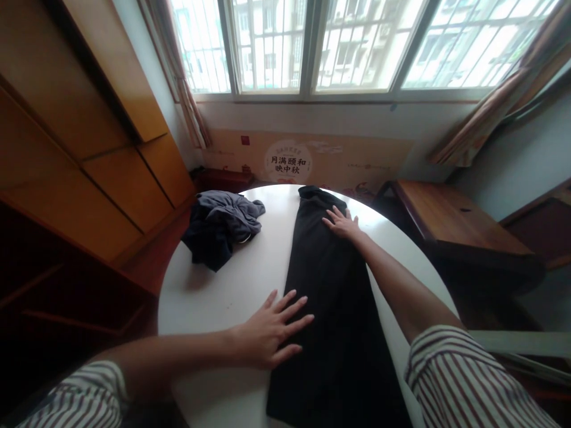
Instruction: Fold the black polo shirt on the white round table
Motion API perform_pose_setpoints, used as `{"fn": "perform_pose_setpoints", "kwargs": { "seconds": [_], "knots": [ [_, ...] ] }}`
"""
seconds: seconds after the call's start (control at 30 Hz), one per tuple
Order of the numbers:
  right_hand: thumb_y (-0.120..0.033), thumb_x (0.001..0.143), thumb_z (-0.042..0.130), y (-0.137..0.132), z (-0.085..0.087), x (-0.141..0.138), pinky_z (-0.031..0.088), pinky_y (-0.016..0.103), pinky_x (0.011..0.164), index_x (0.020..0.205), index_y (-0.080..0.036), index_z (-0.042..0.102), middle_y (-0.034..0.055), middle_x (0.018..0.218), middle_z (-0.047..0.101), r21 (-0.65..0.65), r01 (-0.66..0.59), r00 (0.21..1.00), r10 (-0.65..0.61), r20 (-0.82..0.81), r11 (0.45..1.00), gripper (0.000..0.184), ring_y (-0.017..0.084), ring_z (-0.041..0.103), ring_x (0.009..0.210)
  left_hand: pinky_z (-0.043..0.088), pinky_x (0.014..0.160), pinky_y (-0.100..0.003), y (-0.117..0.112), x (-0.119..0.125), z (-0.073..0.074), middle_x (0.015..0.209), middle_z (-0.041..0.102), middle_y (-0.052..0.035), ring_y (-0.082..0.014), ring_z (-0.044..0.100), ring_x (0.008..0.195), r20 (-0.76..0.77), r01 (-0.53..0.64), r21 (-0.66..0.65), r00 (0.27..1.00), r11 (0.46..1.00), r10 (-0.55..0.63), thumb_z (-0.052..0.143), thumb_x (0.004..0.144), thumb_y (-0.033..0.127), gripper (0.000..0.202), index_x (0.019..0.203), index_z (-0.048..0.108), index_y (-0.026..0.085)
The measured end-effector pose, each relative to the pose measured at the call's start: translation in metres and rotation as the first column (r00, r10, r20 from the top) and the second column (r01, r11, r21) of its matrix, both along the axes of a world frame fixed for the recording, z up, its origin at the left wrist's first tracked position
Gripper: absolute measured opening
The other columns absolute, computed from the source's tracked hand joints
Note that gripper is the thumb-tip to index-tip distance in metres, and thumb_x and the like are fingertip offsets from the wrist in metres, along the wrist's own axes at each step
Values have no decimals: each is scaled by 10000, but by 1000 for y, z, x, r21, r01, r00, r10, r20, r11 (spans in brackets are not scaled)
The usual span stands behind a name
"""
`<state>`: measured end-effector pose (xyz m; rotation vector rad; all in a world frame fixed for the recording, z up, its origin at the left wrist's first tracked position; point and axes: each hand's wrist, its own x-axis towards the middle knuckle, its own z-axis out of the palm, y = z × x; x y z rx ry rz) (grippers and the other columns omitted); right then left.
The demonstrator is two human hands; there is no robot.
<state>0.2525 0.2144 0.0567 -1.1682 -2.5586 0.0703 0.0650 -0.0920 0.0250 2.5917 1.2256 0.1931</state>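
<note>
A long black garment (339, 321) lies smoothed out lengthwise across the round white table (209, 309), its lower end running past the near edge. My right hand (341, 223) rests flat and open on the garment's far end, near its right edge. My left hand (267, 330) lies spread on the white tabletop, with its fingertips at or just over the garment's left edge. Neither hand holds anything. To the left of the garment sits a crumpled heap of dark navy and grey cloth (220, 229), apart from both hands.
A wooden wardrobe (89, 166) fills the left side, and a wooden bench or low table (450, 217) stands to the right of the round table. Behind the table are a printed wall poster (288, 160) and a barred window (312, 47) with curtains.
</note>
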Motion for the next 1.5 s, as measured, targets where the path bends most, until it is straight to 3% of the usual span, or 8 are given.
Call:
{"fn": "perform_pose_setpoints", "kwargs": {
  "seconds": [0.17, 0.3, 0.4, 0.53, 0.67, 0.9, 1.23, 1.5],
  "knots": [
    [-371, 990, 506, -45, -9, 11, 326, 596, 1100, 1391, -183, 518, 138, 1505, 425, -21, -67, 996, 68, 48, 997, 443, 344, 383, 1380, 400, 1085, -573, -56, -8, 9, 1565, 330, -190, -402, 286, 1444, 0, 127, 81, 992, 989, -127, 519, 912, 617, 780, 1521, 342, 163],
    [-420, 995, 463, -128, -25, 50, 236, 594, 1162, 1481, -224, 444, 98, 1588, 322, -198, -234, 958, 260, 119, 952, 525, 350, 248, 1464, 496, 1044, -393, -80, -19, 1, 1303, 631, -166, -292, 536, 1279, 39, 178, 318, 979, 931, -201, 611, 929, 407, 454, 1257, 606, 93],
    [-525, 960, 499, -200, -29, 88, 242, 593, 1167, 1531, -277, 349, 83, 1617, 243, -324, -328, 927, 369, 73, 888, 640, 335, 182, 1488, 541, 978, -332, -85, -20, -6, 1185, 692, -146, -245, 607, 1166, 48, 165, 448, 977, 879, -208, 614, 910, 184, 279, 1165, 641, 75],
    [-629, 798, 671, -275, -25, 124, 197, 681, 1141, 1563, -294, 239, 106, 1612, 229, -384, -371, 911, 412, 26, 845, 940, 393, 109, 1485, 586, 832, -330, -83, -13, -7, 1012, 717, -122, -209, 653, 950, 106, 125, 454, 975, 882, -193, 563, 908, 138, 178, 1060, 644, 94],
    [-401, 818, 705, -316, -32, 144, 234, 685, 1124, 1565, -279, 236, 101, 1600, 248, -339, -355, 923, 385, 22, 871, 891, 401, 119, 1477, 574, 746, -320, -77, -9, -1, 867, 677, -77, -182, 626, 817, 129, 110, 472, 973, 875, -192, 512, 955, 154, 98, 968, 607, 133],
    [3, 811, 464, -332, -51, 176, 493, 350, 1059, 1519, -239, 384, 95, 1462, 504, -69, -368, 919, 351, -180, 927, 753, 244, 484, 1341, 568, 651, -294, -76, -20, 12, 845, 675, -97, -171, 627, 731, 214, 139, 496, 937, 857, -275, 454, 1007, 182, 172, 983, 603, 98],
    [-11, 875, 455, -324, -38, 184, 538, 307, 996, 1362, -252, 593, 104, 1292, 657, -140, -466, 872, 427, -239, 874, 561, 218, 589, 1243, 548, 610, -288, -92, -43, 3, 951, 702, -129, -149, 621, 691, 15, 337, 430, 925, 838, -380, 490, 960, 105, 202, 1080, 649, 81],
    [-181, 962, 434, -310, -32, 173, 559, 370, 943, 1235, -230, 641, 125, 1141, 719, -127, -490, 808, 395, -438, 862, 347, 245, 672, 1087, 535, 872, -338, -56, -58, 17, 1306, 639, -116, -175, 633, 989, -53, 392, 357, 915, 848, -401, 466, 981, 89, 401, 1363, 527, 191]
  ]
}}
